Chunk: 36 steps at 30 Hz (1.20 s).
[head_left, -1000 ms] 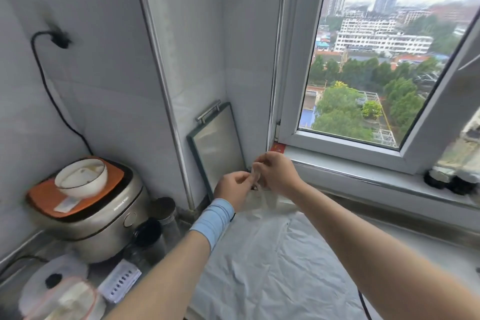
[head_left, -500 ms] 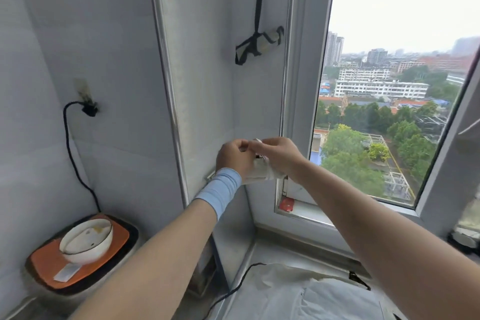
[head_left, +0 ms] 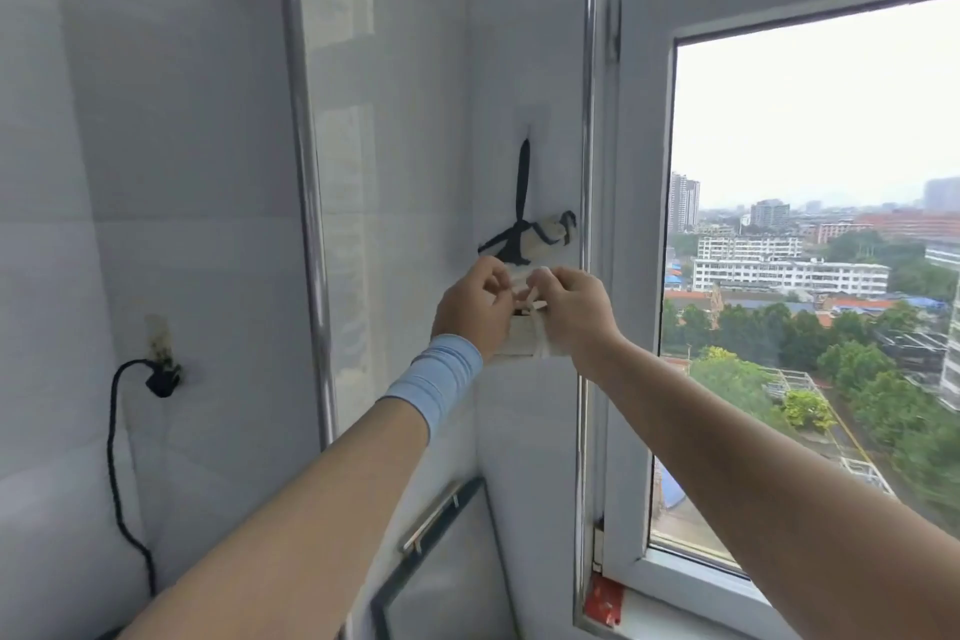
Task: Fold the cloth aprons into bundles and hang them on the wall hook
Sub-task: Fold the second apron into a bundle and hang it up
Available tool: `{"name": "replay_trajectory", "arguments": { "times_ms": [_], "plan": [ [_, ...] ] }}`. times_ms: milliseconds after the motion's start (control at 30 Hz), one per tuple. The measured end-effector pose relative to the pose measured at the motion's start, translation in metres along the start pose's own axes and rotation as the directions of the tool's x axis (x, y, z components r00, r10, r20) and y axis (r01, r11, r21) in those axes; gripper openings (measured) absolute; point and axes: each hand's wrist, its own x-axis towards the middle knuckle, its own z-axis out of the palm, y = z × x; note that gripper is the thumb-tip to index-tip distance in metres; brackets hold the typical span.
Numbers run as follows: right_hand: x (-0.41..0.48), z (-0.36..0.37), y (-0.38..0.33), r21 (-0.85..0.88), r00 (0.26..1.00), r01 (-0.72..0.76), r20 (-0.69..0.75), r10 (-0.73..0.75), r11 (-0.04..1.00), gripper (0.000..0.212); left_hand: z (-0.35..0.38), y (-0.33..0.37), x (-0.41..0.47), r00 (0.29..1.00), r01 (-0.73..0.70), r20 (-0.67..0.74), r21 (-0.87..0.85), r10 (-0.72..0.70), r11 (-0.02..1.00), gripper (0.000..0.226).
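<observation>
A small white apron bundle (head_left: 521, 340), tied with a pale strap, is raised in front of the tiled wall. My left hand (head_left: 475, 309) and my right hand (head_left: 574, 312) both pinch its strap at the top, fingers curled. Just above them another rolled bundle (head_left: 545, 237) with black straps hangs from a wall hook (head_left: 525, 140) by a long black strap. Most of the white bundle is hidden behind my hands.
A metal trim strip (head_left: 306, 172) runs down the wall corner to the left. A black plug and cord (head_left: 161, 379) sit in a socket at the lower left. A framed board with a handle (head_left: 431, 561) leans below. The window frame (head_left: 634, 276) stands right.
Both hands lifted the white bundle from the counter up the wall to just below the hanging black-strapped bundle. The view tilted upward, so the counter and rice cooker dropped out of sight.
</observation>
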Motion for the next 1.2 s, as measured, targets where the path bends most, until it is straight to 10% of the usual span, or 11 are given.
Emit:
{"name": "replay_trajectory", "arguments": {
  "times_ms": [567,900,1200],
  "plan": [
    [0.184,0.003,-0.093,-0.250,0.898,0.219,-0.325,-0.295,0.943,0.031,0.008,0.057,0.200,0.995,-0.025,-0.098,-0.058,0.019,0.998,0.027],
    [0.217,0.015,-0.090,-0.363,0.938,0.079,-0.289,-0.193,0.929,0.023,0.016,0.027,0.230,0.998,0.042,0.051,-0.066,-0.038,0.997,0.024],
    [0.170,0.008,-0.051,-0.425,0.928,0.275,-0.117,-0.354,0.862,0.041,0.024,-0.015,0.185,0.995,-0.103,-0.022,-0.114,0.101,0.988,0.013]
  ]
}}
